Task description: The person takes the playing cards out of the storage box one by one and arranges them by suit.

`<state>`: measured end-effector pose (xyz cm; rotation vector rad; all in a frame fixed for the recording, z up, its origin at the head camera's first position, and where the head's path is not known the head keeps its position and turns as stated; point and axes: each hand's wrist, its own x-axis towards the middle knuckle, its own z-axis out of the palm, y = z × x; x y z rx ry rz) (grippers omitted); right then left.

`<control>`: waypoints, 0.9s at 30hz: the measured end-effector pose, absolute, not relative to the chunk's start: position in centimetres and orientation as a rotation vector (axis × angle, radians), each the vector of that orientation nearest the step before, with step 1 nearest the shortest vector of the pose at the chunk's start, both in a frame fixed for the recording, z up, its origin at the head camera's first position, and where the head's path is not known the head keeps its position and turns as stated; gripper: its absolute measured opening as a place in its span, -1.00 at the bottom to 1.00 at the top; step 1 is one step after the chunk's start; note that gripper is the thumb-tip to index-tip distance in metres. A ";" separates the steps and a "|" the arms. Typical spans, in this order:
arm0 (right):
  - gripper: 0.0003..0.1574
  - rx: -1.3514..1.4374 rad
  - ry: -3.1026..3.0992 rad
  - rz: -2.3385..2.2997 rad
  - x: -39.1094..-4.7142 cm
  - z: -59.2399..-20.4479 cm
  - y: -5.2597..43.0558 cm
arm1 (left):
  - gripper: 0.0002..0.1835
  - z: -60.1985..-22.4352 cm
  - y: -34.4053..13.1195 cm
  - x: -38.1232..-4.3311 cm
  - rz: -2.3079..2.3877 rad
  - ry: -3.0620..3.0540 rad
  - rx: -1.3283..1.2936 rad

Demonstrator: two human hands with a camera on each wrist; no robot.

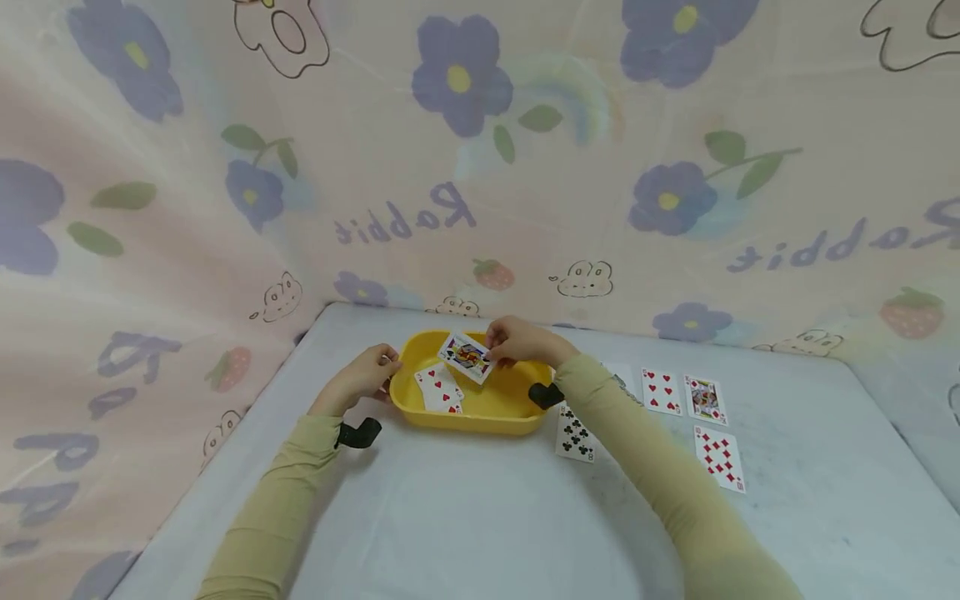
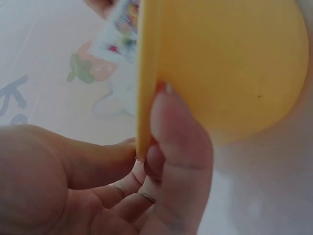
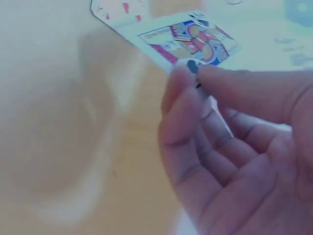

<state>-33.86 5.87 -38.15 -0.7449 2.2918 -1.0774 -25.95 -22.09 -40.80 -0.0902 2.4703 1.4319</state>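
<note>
My left hand (image 1: pixel 362 377) grips the left end of a yellow tray (image 1: pixel 465 423). In the left wrist view the tray wall (image 2: pixel 147 63) sits pinched between thumb and fingers. My right hand (image 1: pixel 525 342) pinches a playing card (image 1: pixel 467 357), a face card with a black suit mark, by its corner. That card is tilted over the back of the tray; the right wrist view shows the face card (image 3: pixel 195 41) with thumb and forefinger at its near corner. Heart cards (image 1: pixel 438 387) overlap inside the tray's left half.
Right of the tray, face-up cards lie on the white tabletop (image 1: pixel 480 517): a black-suited card (image 1: pixel 574 435), a six of hearts (image 1: pixel 662 392), a red face card (image 1: pixel 705 400) and a diamond card (image 1: pixel 720 458). The right forearm partly covers another card. A patterned curtain (image 1: pixel 525 167) hangs behind.
</note>
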 end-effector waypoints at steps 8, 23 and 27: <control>-0.87 -0.704 2.187 -1.375 -31.1 -37.3 11.6 | -0.78 -42.0 -22.3 -25.6 1.475 2.433 -0.094; -0.61 -0.343 2.410 -1.557 -25.3 -37.8 24.9 | -0.74 -40.9 -22.7 -26.5 1.469 2.380 -0.074; -0.60 -0.232 2.413 -1.551 -23.8 -39.2 27.5 | -0.74 -40.9 -22.8 -26.6 1.464 2.363 -0.070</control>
